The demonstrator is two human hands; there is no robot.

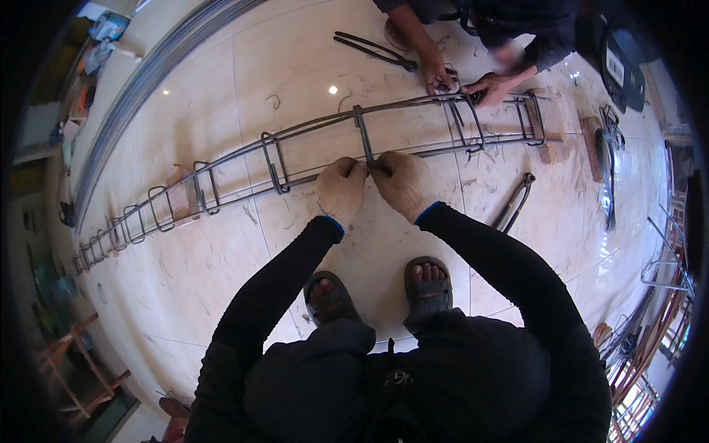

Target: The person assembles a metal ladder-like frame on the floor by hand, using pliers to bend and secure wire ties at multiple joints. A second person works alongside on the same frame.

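- Your left hand (341,188) and right hand (401,184), both in coarse beige knitted work gloves, meet at one joint of the long cage of dark steel reinforcing bars (310,151). The cage lies across the glossy cream tiled floor (221,88) in front of your sandalled feet.
- Both sets of fingers are bunched together, pinched on the lower long bar where a rectangular bent-steel stirrup (362,133) crosses it. Whether a tie wire sits between them is too small to tell.
- To do this well, I judge you should hold the stirrup square to the long bar with your left hand while your right works the joint. Keep the grip tight against the crossing so nothing slides along the smooth rod.
- The bars look thin, round, rigid and dull grey. The stirrups are closed loops with squared corners, standing upright at intervals.
- The cage rests on reddish brick blocks (181,193), so press gently, as it could rock.
- The polished tile is strewn with short curled wire offcuts, so watch your open sandals.
- A pair of long-handled dark metal pincers (373,50) lies beyond the cage. A second pair of dark pincers (515,201) lies near your right forearm.
- A second person's hands (465,81) work on a stirrup further along to the right.
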